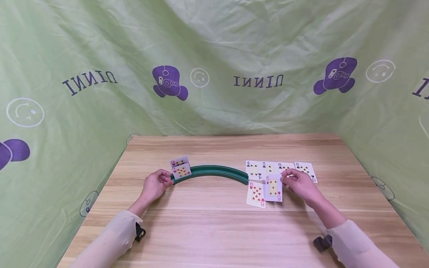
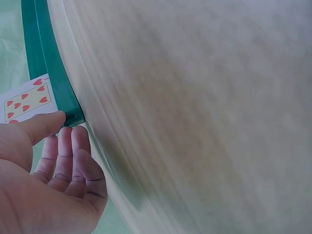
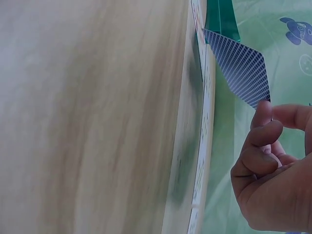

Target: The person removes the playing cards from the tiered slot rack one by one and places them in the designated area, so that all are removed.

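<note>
A curved green card holder (image 1: 214, 171) lies on the table, and my left hand (image 1: 156, 185) pinches its left end between thumb and fingers. Two playing cards stand in that end: a seven of hearts (image 1: 181, 171) in front and a nine of hearts (image 1: 179, 161) behind it. My right hand (image 1: 300, 185) grips a five of diamonds (image 1: 273, 188) at its upper right corner, thumb against fingers. Its patterned back (image 3: 241, 66) shows in the right wrist view. The held card overlaps an eight of hearts (image 1: 256, 194) in the head view.
Right of the holder lies a face-up row of cards: a four (image 1: 253, 170), a three (image 1: 269, 168), an eight (image 1: 285, 167) and another eight (image 1: 305, 171), all with black suits. The wooden table (image 1: 214, 230) is bordered by a green printed curtain (image 1: 214, 111).
</note>
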The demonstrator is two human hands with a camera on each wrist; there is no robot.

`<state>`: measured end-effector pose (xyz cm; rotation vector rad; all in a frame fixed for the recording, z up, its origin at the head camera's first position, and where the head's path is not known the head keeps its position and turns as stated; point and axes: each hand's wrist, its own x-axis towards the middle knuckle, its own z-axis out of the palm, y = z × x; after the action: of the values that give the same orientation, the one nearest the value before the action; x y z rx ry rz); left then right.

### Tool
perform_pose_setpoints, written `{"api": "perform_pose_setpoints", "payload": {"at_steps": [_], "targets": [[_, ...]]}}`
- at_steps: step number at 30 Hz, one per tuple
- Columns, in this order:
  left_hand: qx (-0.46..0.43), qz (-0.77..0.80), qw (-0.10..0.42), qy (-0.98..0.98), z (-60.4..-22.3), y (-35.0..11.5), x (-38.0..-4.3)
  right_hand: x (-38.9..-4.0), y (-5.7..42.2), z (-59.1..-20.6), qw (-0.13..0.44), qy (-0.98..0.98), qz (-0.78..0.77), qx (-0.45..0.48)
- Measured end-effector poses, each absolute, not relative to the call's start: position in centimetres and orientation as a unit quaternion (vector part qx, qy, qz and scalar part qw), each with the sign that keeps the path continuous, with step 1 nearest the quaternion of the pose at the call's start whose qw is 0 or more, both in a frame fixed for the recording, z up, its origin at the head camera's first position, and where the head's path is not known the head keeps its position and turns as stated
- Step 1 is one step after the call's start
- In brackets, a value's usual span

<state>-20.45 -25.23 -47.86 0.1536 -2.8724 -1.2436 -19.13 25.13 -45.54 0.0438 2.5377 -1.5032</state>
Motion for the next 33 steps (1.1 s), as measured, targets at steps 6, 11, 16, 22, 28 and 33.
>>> {"api": "perform_pose_setpoints", "payload": {"at_steps": [6,11,16,22,28,33], "targets": [[0.049,-0.397,0.005,-0.916,-47.86,-25.31,-20.51,-18.90,25.62,-45.50,0.099,0.870,-0.482,0.023],[0.046,-0.397,0.010,-0.917,-47.85,-25.40,-20.64,-18.73,25.76,-45.50,0.109,0.880,-0.461,0.032],[0.043,-0.396,0.009,-0.917,-47.93,-25.44,-20.70,-18.56,25.82,-45.67,0.120,0.880,-0.458,0.036],[0.045,-0.395,0.008,-0.918,-47.89,-25.38,-20.65,-18.70,25.84,-46.19,0.123,0.877,-0.465,0.019],[0.046,-0.395,0.007,-0.917,-47.88,-25.40,-20.63,-18.83,25.96,-46.21,0.125,0.873,-0.472,0.012],[0.049,-0.396,0.004,-0.917,-47.93,-25.37,-20.62,-18.83,26.24,-45.87,0.124,0.872,-0.474,0.018]]}}
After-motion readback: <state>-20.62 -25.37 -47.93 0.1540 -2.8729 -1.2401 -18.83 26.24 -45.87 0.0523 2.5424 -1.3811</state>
